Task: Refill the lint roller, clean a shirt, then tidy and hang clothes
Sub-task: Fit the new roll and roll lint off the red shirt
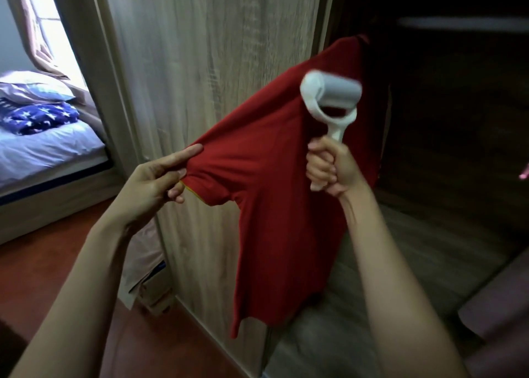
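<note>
A red short-sleeved shirt hangs in front of the open wardrobe, its top hidden in the dark. My left hand pinches the end of the shirt's left sleeve and pulls it out sideways, taut. My right hand is closed around the white handle of the lint roller. The roller's grey-white drum lies against the shirt's upper chest, near the shoulder, and looks blurred.
A wooden wardrobe panel stands behind the shirt, with the dark wardrobe interior to the right. A bed with a star-patterned blanket and pillow sits at the left. Boxes under a cloth stand on the reddish floor beside the panel.
</note>
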Tool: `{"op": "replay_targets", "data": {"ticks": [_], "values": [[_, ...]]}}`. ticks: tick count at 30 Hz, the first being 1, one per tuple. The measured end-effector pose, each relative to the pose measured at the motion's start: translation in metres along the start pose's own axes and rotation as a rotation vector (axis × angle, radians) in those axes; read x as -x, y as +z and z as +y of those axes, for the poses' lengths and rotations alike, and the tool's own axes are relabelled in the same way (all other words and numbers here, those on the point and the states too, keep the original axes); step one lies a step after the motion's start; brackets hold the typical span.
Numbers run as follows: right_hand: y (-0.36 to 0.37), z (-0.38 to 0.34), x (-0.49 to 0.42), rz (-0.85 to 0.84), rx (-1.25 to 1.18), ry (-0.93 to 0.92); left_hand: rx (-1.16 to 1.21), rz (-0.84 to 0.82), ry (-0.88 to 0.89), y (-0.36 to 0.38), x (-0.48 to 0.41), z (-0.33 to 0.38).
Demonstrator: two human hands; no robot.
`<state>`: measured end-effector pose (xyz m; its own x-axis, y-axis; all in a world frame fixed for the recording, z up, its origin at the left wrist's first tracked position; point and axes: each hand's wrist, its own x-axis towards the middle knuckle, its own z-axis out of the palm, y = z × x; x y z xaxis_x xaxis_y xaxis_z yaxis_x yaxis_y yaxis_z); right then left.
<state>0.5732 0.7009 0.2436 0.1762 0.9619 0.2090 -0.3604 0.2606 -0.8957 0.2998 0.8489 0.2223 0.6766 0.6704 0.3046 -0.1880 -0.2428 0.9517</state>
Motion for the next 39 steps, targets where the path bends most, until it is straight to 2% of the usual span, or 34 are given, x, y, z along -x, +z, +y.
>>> {"op": "replay_targets", "data": {"ticks": [1,4,6,9,13,15,17,20,22,25,28,30,32,35,39], "values": [[-0.013,0.024,0.009,-0.041,-0.081,0.073,0.005,-0.003,-0.001,0.000,0.000,-0.001],[-0.052,0.113,0.047,-0.010,-0.211,0.266,0.011,-0.016,-0.009,0.001,0.000,-0.002],[-0.068,0.140,0.062,-0.056,-0.239,0.307,0.007,-0.012,-0.010,0.002,0.000,-0.003],[-0.080,0.100,0.035,-0.058,-0.194,0.267,-0.002,-0.002,-0.012,0.004,-0.001,-0.004],[-0.090,0.002,-0.019,-0.051,-0.135,0.021,-0.015,0.014,-0.016,0.008,-0.002,-0.004],[-0.099,-0.013,-0.025,-0.058,-0.160,-0.026,-0.012,0.030,-0.020,0.010,-0.002,-0.004],[-0.117,0.005,-0.022,-0.084,-0.162,0.076,-0.012,0.032,-0.026,0.011,-0.002,-0.005],[-0.154,0.093,0.009,-0.042,-0.297,0.340,-0.023,0.027,-0.033,0.012,-0.001,-0.006],[-0.164,0.146,0.036,0.005,-0.353,0.448,-0.025,0.034,-0.028,0.013,-0.001,-0.006],[-0.159,0.150,0.044,0.010,-0.283,0.387,-0.020,0.047,-0.027,0.015,-0.003,-0.005],[-0.151,0.081,0.005,0.084,-0.236,0.242,-0.018,0.053,-0.036,0.013,-0.005,-0.007],[-0.138,0.032,-0.020,0.050,-0.223,0.096,-0.020,0.062,-0.036,0.014,-0.004,-0.009],[-0.128,0.013,-0.029,0.010,-0.218,0.007,-0.013,0.067,-0.036,0.017,-0.003,-0.010],[-0.130,0.052,-0.016,-0.037,-0.242,0.151,-0.005,0.064,-0.038,0.018,-0.002,-0.010],[-0.137,0.190,0.056,0.053,-0.349,0.471,-0.013,0.055,-0.036,0.017,0.001,-0.009]]}}
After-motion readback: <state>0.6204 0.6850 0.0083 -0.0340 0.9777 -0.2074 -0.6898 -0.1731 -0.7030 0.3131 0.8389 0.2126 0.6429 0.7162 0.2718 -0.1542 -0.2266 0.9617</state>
